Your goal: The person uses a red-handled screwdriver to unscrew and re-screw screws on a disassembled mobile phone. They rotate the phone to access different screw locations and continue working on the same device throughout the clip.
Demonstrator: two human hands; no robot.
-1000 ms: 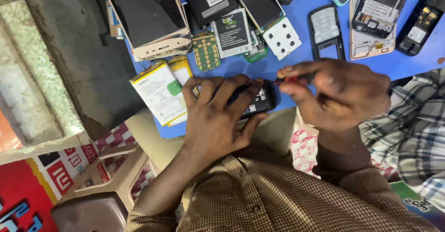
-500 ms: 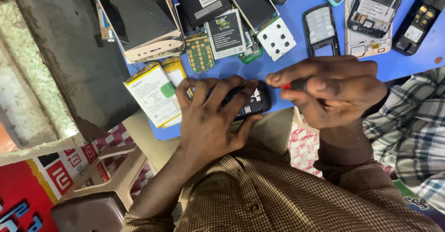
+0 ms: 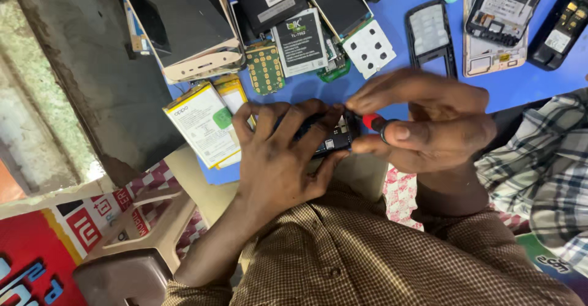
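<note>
Blue bench (image 3: 520, 79) top, crowded w/ phone parts; concrete ledge at far left, a plastic stool (image 3: 141, 245) below the bench edge.

Left hand (image 3: 278, 159) lies palm-down over a small dark phone body (image 3: 334, 138) at the near bench edge, fingers spread and clamped across it, so only its right end shows. Right hand (image 3: 429, 122) pinches a red-handled screwdriver (image 3: 372, 121) betw. thumb and forefinger; tip points left into the phone body, but the contact pt is hidden behind the fingers, so we cannot tell which screw it sits on.

Judgement on doing this well: we keep the phone pressed flat so it cannot spin, hold the driver in line w/ the screw, press lightly, turn from the fingertips only. A tilted tip would likely slip and strip the head. The phone sits at the very bench edge, so a loose screw could roll off; we'd tip it toward the bench.

Containers: no tray, cup or box seen for screws. Parts lie loose on the bench: white-and-yellow battery (image 3: 202, 125) just left of the left hand, green keypad board (image 3: 264, 67), black battery (image 3: 299, 41), white keypad mat (image 3: 369, 48), empty phone frame (image 3: 429, 37), opened phone back (image 3: 499, 21). Nothing sits inside the frame.
</note>
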